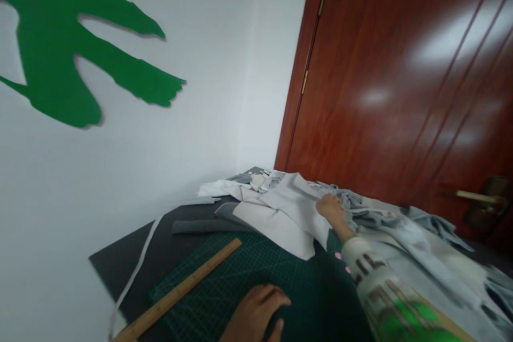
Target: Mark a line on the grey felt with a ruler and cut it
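Note:
My left hand (256,312) hovers low over the green cutting mat (216,278), its fingers curved but apart, with nothing in them. A wooden ruler (184,286) lies slantwise on the mat to its left. Farther off, my right hand (331,207) reaches to the pile of cloth, its fingers closed at the edge of white fabric (292,197); what they hold is too small and blurred to make out. Beside this hand lie crumpled grey and white cloth pieces (368,216). White pieces with grey undersides overlap the mat's far edge.
A dark table (120,248) stands against a white wall (208,117) and a red-brown door (372,91) with a handle (481,196). White tape (140,262) hangs over its left edge. More fabric (436,267) lies under my right forearm. Green cut-outs (52,53) are on the wall.

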The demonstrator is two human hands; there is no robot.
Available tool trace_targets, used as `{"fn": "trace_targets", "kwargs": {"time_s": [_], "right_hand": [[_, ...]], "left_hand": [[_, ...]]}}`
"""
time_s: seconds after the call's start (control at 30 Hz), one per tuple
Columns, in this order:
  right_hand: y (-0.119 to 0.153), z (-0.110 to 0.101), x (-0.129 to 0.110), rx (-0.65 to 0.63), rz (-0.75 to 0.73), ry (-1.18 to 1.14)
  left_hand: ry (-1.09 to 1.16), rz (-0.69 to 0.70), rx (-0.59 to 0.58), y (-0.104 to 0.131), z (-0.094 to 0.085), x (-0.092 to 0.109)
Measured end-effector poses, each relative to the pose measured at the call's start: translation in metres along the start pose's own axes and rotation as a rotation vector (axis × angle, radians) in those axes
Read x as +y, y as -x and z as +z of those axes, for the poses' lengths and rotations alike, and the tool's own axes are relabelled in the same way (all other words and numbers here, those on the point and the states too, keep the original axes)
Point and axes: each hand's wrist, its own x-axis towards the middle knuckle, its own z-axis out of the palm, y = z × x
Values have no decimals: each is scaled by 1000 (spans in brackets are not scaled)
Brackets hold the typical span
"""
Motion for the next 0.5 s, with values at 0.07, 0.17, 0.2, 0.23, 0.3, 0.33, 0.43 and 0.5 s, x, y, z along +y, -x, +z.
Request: {"fn": "trace_targets", "kwargs": {"time_s": [0.07, 0.17, 0.2, 0.23, 0.3, 0.33, 0.43, 0.5], "right_hand": [[10, 22, -17, -93, -154, -37], [32, 57, -65, -291, -589, -182], [41, 70, -83, -329, -720, -233], [50, 83, -102, -345, -807, -274], [64, 110, -135, -339, -900, -331], [69, 123, -149, -329, -903, -339], [69, 154, -174, -321, -864, -343], [62, 164, -180, -317, -842, -352]], "left_hand": [[-61, -13, -39, -2, 0, 1], [-125, 21, -25, -3, 3, -3], [-150, 47, 3, -3, 6, -6], [-177, 76, 43, -2, 10, -9], [-241, 146, 156, 0, 20, -17], [-276, 187, 218, 0, 25, -22], [-362, 268, 351, 0, 37, -32], [-380, 273, 364, 0, 42, -35]]}}
